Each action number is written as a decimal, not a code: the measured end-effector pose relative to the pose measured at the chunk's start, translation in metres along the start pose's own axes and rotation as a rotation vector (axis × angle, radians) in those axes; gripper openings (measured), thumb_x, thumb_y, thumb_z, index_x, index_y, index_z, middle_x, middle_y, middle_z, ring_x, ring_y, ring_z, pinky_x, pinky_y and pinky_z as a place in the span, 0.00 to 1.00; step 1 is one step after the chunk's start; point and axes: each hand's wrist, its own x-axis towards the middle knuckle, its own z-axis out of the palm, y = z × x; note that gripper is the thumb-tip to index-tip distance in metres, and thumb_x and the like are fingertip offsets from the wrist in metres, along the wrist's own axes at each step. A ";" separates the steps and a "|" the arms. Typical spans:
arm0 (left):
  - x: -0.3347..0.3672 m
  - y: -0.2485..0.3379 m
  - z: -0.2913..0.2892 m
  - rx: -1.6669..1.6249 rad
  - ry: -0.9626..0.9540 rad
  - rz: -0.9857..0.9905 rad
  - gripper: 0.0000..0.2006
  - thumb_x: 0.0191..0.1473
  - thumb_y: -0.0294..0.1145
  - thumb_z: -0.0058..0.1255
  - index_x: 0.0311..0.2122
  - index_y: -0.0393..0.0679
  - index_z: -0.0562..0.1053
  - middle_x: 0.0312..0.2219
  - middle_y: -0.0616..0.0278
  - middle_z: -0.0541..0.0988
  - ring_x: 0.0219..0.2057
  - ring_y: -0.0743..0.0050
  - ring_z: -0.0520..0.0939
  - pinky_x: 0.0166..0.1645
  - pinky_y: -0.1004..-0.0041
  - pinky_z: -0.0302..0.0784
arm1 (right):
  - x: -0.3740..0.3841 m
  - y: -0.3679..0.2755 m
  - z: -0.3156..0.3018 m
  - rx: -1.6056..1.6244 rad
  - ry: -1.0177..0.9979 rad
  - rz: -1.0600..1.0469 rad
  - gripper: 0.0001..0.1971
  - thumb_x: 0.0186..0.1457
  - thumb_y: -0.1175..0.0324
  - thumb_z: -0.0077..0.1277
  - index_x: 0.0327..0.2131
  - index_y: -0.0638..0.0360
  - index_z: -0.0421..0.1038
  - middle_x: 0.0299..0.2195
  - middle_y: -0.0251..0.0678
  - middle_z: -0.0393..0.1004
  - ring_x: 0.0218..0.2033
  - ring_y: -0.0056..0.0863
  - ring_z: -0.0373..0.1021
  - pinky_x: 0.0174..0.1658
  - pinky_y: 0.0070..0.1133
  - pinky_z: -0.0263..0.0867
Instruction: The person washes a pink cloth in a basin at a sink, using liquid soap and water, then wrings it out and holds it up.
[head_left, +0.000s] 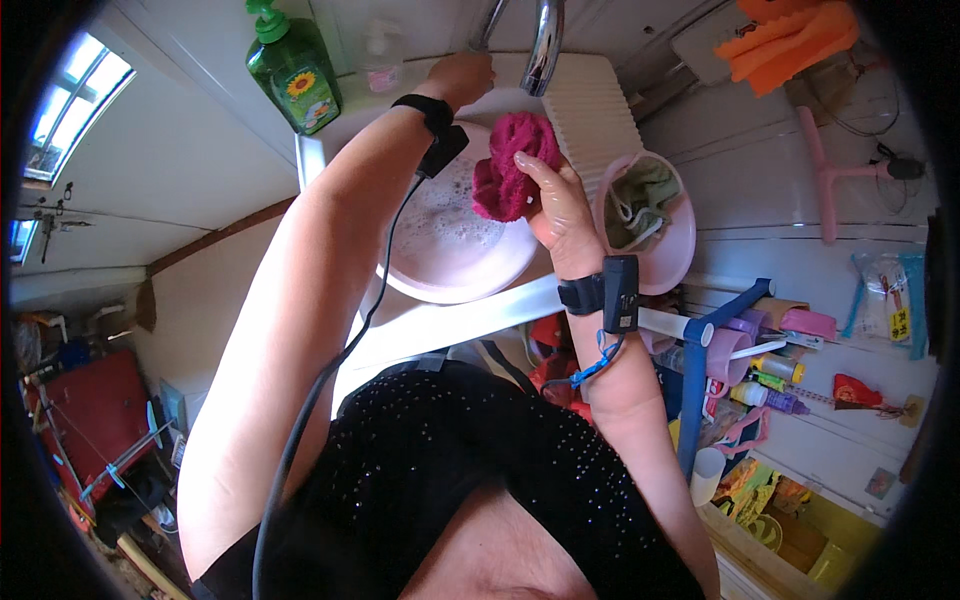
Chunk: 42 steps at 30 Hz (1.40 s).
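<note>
My right hand (560, 205) grips a bunched, fuzzy magenta cloth (518, 165), its thumb pressed over the front. The cloth hangs above the right side of a pale pink basin (460, 285) holding sudsy water. Wet sheen and a little foam show on the thumb. Beyond the basin, my left hand (462, 80) is curled at the metal tap (543, 50), by its base; its fingertips are mostly hidden. No water stream can be made out under the spout.
A green pump bottle (295, 80) stands at the back left, beside a clear pump bottle (381, 55). Right of the basin, a pink bucket (675, 240) holds a grey-green cloth (640, 200). Orange gloves (790, 40) hang far right. A black cable (320, 385) runs along my left arm.
</note>
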 end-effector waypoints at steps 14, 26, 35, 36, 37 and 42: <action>-0.014 0.014 0.004 0.122 -0.148 0.091 0.10 0.49 0.33 0.41 0.32 0.41 0.73 0.30 0.47 0.76 0.34 0.47 0.77 0.38 0.58 0.72 | 0.018 -0.013 0.016 -0.066 0.008 -0.011 0.16 0.48 0.70 0.53 0.43 0.57 0.67 0.35 0.32 0.72 0.37 0.26 0.68 0.44 0.25 0.64; -0.046 -0.018 0.010 -0.171 -0.012 0.247 0.19 0.53 0.45 0.40 0.39 0.39 0.69 0.30 0.49 0.77 0.29 0.53 0.78 0.33 0.63 0.72 | 0.027 -0.011 0.028 -0.250 0.001 -0.111 0.14 0.40 0.76 0.54 0.36 0.58 0.71 0.29 0.31 0.73 0.28 0.20 0.69 0.32 0.19 0.66; -0.090 0.030 -0.010 -1.077 -0.019 -0.016 0.16 0.58 0.41 0.38 0.41 0.40 0.71 0.29 0.64 0.75 0.30 0.79 0.73 0.34 0.76 0.71 | 0.058 -0.016 0.011 -0.695 0.056 -0.292 0.09 0.39 0.79 0.50 0.30 0.62 0.68 0.26 0.32 0.71 0.27 0.22 0.68 0.32 0.19 0.66; -0.090 0.031 -0.013 -1.017 -0.036 -0.050 0.14 0.58 0.39 0.38 0.39 0.40 0.71 0.30 0.63 0.76 0.30 0.74 0.75 0.34 0.74 0.72 | 0.057 -0.017 0.012 -0.695 0.058 -0.293 0.09 0.39 0.79 0.50 0.30 0.62 0.68 0.26 0.32 0.71 0.27 0.22 0.68 0.32 0.19 0.66; -0.091 0.033 -0.016 -0.956 -0.054 -0.082 0.13 0.57 0.38 0.39 0.37 0.41 0.72 0.30 0.62 0.77 0.30 0.70 0.76 0.34 0.71 0.73 | 0.057 -0.019 0.013 -0.713 0.062 -0.281 0.09 0.39 0.79 0.49 0.29 0.62 0.68 0.26 0.32 0.71 0.27 0.22 0.68 0.33 0.19 0.66; -0.086 0.053 -0.027 -0.092 0.161 0.231 0.08 0.50 0.33 0.44 0.33 0.44 0.74 0.32 0.59 0.76 0.31 0.59 0.77 0.38 0.68 0.71 | 0.059 -0.020 0.001 -0.936 0.094 -0.338 0.08 0.40 0.78 0.49 0.29 0.64 0.69 0.26 0.34 0.72 0.29 0.24 0.69 0.35 0.20 0.65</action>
